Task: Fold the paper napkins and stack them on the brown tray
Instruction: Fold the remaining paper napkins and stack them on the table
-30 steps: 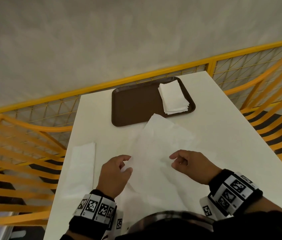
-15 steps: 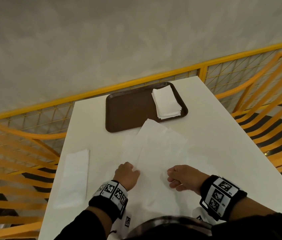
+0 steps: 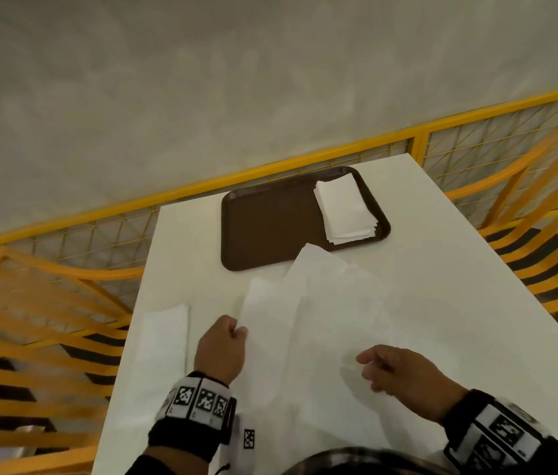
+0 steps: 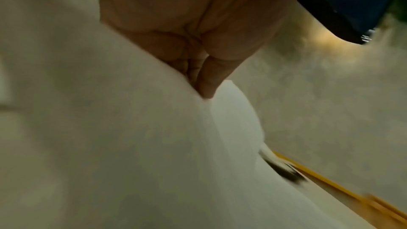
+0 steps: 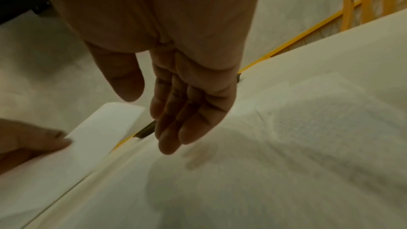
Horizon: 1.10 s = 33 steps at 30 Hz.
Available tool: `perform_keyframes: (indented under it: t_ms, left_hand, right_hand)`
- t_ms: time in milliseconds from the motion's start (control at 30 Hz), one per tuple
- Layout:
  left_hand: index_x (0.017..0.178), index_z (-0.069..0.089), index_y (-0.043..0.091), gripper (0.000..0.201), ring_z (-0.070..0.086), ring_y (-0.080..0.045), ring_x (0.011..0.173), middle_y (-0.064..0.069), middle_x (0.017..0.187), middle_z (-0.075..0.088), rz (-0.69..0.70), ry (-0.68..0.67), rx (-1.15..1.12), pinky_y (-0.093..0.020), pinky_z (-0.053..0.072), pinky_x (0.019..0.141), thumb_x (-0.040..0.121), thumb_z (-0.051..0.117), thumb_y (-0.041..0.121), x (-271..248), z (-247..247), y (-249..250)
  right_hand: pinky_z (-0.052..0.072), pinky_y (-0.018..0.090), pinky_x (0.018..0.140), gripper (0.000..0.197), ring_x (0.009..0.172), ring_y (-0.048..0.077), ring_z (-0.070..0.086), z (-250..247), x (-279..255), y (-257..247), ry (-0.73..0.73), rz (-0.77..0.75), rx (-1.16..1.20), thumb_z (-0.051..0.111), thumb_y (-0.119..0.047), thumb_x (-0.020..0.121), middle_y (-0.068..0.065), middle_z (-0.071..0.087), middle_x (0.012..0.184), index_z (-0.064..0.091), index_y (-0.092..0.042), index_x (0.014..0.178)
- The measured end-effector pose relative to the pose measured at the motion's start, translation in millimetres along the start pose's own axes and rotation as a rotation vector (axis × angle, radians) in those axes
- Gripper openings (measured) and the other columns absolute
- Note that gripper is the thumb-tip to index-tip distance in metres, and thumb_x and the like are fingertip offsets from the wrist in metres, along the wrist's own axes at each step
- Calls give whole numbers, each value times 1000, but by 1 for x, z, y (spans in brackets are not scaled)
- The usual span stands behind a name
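1. A large unfolded napkin (image 3: 322,330) is spread on the white tabletop (image 3: 442,269), between the two hands and reaching up toward the near edge of the brown tray (image 3: 263,228).
2. The left edge of this napkin is lifted off the tabletop and is pinched by the left hand (image 3: 221,349); in the left wrist view the fingers (image 4: 207,79) are seen curled tightly, with the paper caught at the thumb tip.
3. The grip of the left hand is thus clenched on the napkin's edge, at the sheet's left side.
4. The right hand (image 3: 404,378) is held over the right part of the same napkin, near its lower right area.
5. In the right wrist view the right hand's fingers (image 5: 176,121) are seen loosely extended and slightly bent, with the thumb held apart; nothing is grasped, so this grip is released. Whether the fingertips touch the paper cannot be told.
6. A stack of folded napkins (image 3: 344,209) is seen on the right end of the tray, which lies at the far side of the tabletop.
7. A further pile of napkins (image 3: 164,341) is laid flat near the tabletop's left edge, just beside the left hand and apart from it.
8. Yellow railings (image 3: 305,159) are seen beyond the tabletop.
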State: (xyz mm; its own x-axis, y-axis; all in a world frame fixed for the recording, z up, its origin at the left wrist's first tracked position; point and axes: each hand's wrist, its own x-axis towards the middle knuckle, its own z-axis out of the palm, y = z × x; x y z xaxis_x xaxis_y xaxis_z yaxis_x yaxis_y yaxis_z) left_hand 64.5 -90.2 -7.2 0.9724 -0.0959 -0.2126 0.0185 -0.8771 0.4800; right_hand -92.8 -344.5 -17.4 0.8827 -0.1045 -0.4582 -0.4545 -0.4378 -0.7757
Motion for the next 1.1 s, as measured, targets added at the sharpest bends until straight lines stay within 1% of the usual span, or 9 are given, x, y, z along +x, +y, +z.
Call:
perform_keyframes:
  t_ms: [67,200,333,500,600,700,833,933,1100]
  left_hand:
    - [93,57,8,16,57,-32,97,-13,96,62,-111,88,8,-33,39,81,95,48,22,7,-27,-31]
    - [119,57,1,31,55,-36,112,-20,120,60,-408,122,-2,-37,42,93,97,44,19,21,-67,-98]
    - [122,57,0,35,51,-36,120,-21,130,55,-486,36,160,-37,39,99,98,41,19,30,-72,-137]
    - [121,56,1,36,52,-36,118,-20,130,56,-514,-5,207,-38,41,98,96,43,24,40,-68,-146]
    - [131,43,6,58,46,-39,121,-20,136,46,-586,102,257,-47,41,101,85,57,39,37,-67,-122]
    - [122,50,18,46,46,-33,118,-12,129,49,-325,180,277,-45,40,96,85,58,42,29,-47,-79]
    - [117,57,16,37,55,-24,111,-5,117,58,46,-76,-14,-32,42,93,86,63,34,32,4,-24]
    - [136,42,13,66,48,-23,124,-6,135,48,27,-237,-80,-35,39,105,82,64,44,42,31,12]
    - [137,32,7,92,42,-29,128,-12,139,38,-171,-204,65,-37,39,105,67,78,45,60,47,36]
  right_hand:
    - [44,9,67,13,76,3,68,-5,-10,1,25,-17,18,54,-24,93,-5,71,87,62,-31,102]
    - [47,18,71,12,74,4,70,-11,-22,1,50,8,39,57,-24,93,-15,72,85,65,-31,98]
    - [49,27,77,12,74,6,70,-11,-21,0,72,34,23,58,-24,92,-16,72,84,66,-31,97]
    - [47,18,72,11,75,0,68,-8,-21,-6,94,20,-29,59,-26,92,-13,72,84,65,-34,95]
    - [44,9,72,9,80,-10,63,-6,-21,-4,103,15,-117,60,-35,91,-16,71,85,62,-41,96]
    - [46,11,75,8,82,-8,62,-7,-22,-1,101,15,-160,59,-37,91,-15,69,84,61,-43,96]
    - [46,9,72,9,77,-5,65,-4,-23,-2,73,27,-159,58,-33,92,-14,70,83,61,-41,96]
    - [45,8,72,10,79,-8,63,-5,-25,-4,82,17,-168,57,-34,92,-15,68,80,61,-42,96]
    - [50,15,79,8,82,-4,63,-10,-29,0,64,22,-152,56,-38,91,-15,68,84,60,-44,95]
